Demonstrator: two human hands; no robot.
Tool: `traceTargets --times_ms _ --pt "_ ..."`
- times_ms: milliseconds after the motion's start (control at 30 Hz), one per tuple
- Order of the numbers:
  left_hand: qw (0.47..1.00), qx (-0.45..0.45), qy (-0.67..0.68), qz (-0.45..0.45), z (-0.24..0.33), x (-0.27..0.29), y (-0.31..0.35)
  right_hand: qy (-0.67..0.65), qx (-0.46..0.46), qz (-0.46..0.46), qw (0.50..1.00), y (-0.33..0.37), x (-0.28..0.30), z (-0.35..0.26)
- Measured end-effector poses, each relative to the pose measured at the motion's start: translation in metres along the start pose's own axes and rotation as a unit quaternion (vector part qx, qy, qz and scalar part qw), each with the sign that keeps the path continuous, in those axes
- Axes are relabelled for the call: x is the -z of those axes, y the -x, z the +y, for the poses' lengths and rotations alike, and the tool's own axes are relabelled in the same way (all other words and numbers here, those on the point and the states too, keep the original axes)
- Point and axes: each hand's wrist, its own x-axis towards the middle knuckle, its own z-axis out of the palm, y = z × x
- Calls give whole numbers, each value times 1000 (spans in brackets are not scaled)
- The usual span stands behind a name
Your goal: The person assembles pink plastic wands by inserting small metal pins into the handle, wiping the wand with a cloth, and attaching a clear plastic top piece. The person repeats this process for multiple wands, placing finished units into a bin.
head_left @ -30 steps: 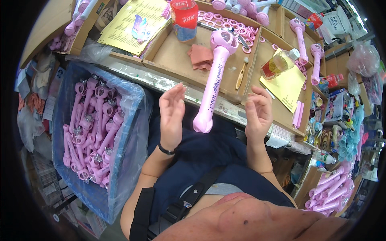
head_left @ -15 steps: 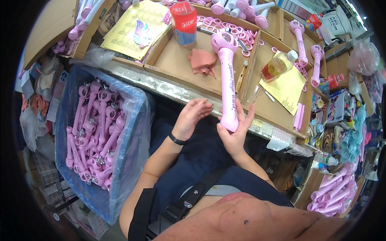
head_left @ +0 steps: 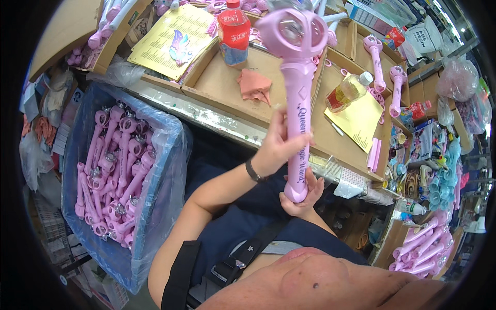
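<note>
Pink plastic wand: held upright above the lap, in front of the desk; its ring-shaped head sits at the top, its butt end low by the right hand.
Left hand: grip pressed around the middle of the wand's shaft, thumb side toward the desk; a dark band circles the wrist.
Right hand: grip cupped under and around the wand's bottom end, fingers curled up its side.
Blue bin: at the person's left, lined with clear plastic, filled with more pink wands.
Cardboard trays: on the desk, carrying a red-labelled bottle, a salmon cloth, a yellow sheet and a bottle of yellow liquid.
</note>
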Motion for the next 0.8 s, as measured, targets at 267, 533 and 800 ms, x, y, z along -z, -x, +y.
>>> traceTargets --times_ms 267,533,800 --pt "923 -131 255 -256 43 65 -10 -539 -294 70 786 -62 28 -33" --pt "938 -227 5 -260 54 97 52 -487 -448 -53 748 -131 46 5" --pt "981 -174 -3 89 48 75 81 303 230 78 922 -158 21 -22"
